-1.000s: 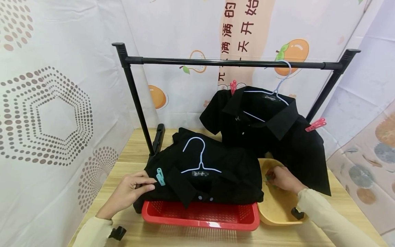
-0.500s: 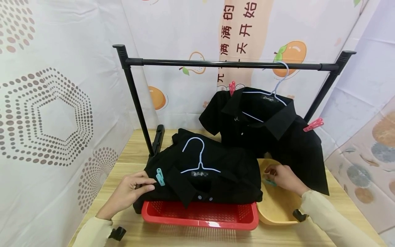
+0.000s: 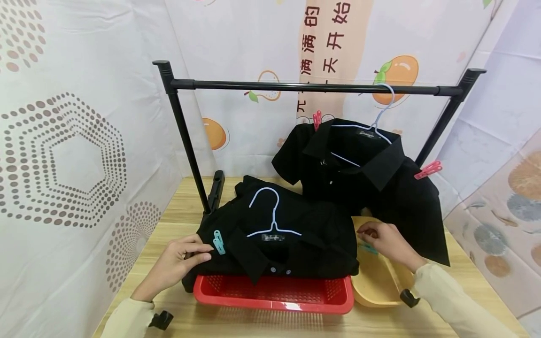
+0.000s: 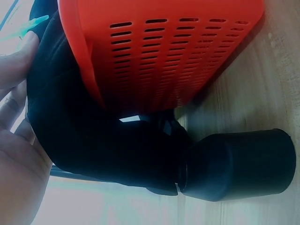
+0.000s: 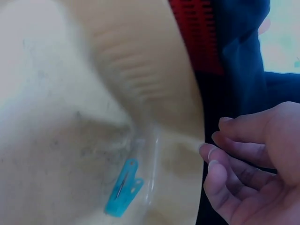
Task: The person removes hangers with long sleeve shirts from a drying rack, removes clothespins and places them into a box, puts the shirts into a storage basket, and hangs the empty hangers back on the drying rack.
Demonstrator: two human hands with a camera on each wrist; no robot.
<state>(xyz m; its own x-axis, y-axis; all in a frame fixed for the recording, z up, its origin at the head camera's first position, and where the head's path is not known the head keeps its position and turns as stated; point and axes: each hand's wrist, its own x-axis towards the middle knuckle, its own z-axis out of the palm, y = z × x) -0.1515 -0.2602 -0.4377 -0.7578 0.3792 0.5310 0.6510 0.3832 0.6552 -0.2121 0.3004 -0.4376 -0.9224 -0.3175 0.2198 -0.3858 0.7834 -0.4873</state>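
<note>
A black shirt (image 3: pixel 313 220) with a light-blue hanger (image 3: pixel 275 225) in its collar lies over the red basket (image 3: pixel 274 307). My left hand (image 3: pixel 179 260) holds the shirt's left edge between thumb and bent fingers, right beside a teal clothespin (image 3: pixel 219 242) clipped there. In the left wrist view, the thumb lies against the black cloth close to that clothespin (image 4: pixel 26 28). Over the left rim of the yellow basin (image 5: pixel 183 159), my right hand (image 5: pixel 253 164) hovers with loosely bent fingers and nothing between them. Another teal clothespin (image 5: pixel 123 190) lies in the basin below it.
A black rack (image 3: pixel 270 86) spans the table. From its right side hangs another black shirt (image 3: pixel 351 173) on a light-blue hanger (image 3: pixel 382 112), with pink clothespins (image 3: pixel 428 170) at its shoulders. Its lower part hangs over the basin. Printed curtains (image 3: pixel 253 42) stand behind.
My right hand has lifted up and left from inside the basin toward its left rim, leaving the teal clothespin in view below. My left hand has stayed in place.
</note>
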